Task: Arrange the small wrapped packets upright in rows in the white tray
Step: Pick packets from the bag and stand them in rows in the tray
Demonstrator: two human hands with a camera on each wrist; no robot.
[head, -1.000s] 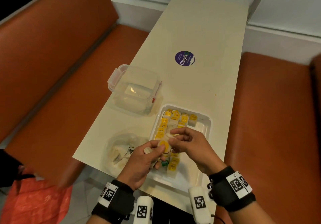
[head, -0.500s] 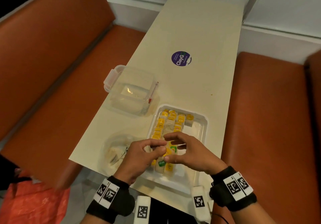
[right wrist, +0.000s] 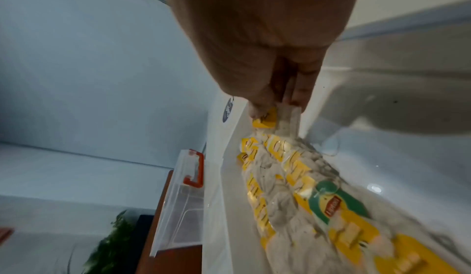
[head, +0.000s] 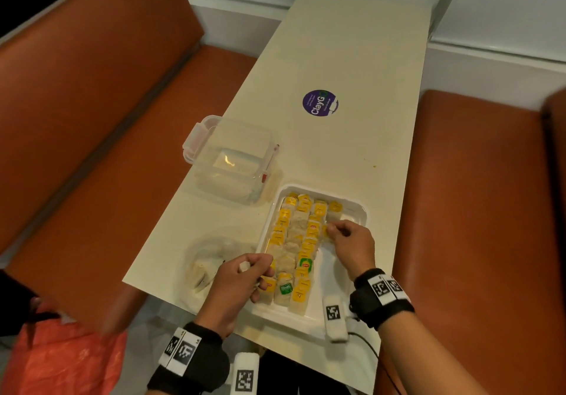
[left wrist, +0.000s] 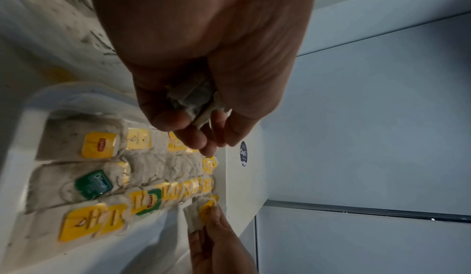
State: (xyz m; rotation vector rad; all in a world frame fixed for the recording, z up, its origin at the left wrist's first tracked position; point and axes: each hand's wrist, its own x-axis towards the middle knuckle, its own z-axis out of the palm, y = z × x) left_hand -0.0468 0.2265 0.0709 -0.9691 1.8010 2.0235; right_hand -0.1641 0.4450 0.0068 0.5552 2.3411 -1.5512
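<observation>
Left hand (head: pixel 242 275) has pulled back to the near edge of the tray (head: pixel 355 210), fingers curled round a spare packet (left wrist: pixel 193 97). Further in, the right hand (head: pixel 352 241) has carried its pinched packet (left wrist: pixel 201 214) forward, starting a fourth row beside the three filled rows (head: pixel 294 241).

Table (head: pixel 352 66): long, cream-coloured top, running away from the camera between two seats.
Sticker (head: pixel 320 102): round, purple, white lettering reading "ClayG", stuck flat on the table top, well beyond the other things.
Clear plastic container (head: pixel 232 161): lidded box with clip latches, one latch showing red in the right wrist view; pale contents inside, too blurred to name; stands by the table's left edge.
Clear plastic bag (head: pixel 211 259): crumpled, near the table's front left corner, with pale contents inside.
Benches (head: pixel 92 112): orange-brown upholstery, one on each side of the table.
Orange bag (head: pixel 61 361): on the floor at lower left.
Wall (head: pixel 505 5): pale panels behind the table.
</observation>
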